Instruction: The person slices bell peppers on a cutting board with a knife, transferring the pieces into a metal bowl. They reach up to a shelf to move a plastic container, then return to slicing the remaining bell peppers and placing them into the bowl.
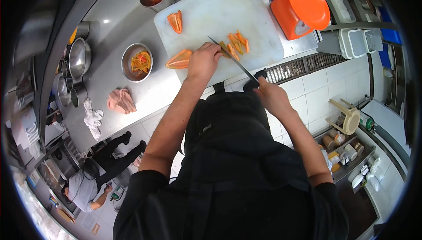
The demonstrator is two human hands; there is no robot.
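— Your hands: what have they got?
— Your left hand [203, 60] is curled down, pinning an orange pepper piece [229, 52] on the white cutting board [206, 11]. Your right hand [270, 95] is closed round the knife [235, 62] handle.
— And the knife?
— Long, slim blade, dark handle; tip points to ten o'clock, handle to four. Cut strips [239, 42] lie at its two o'clock.
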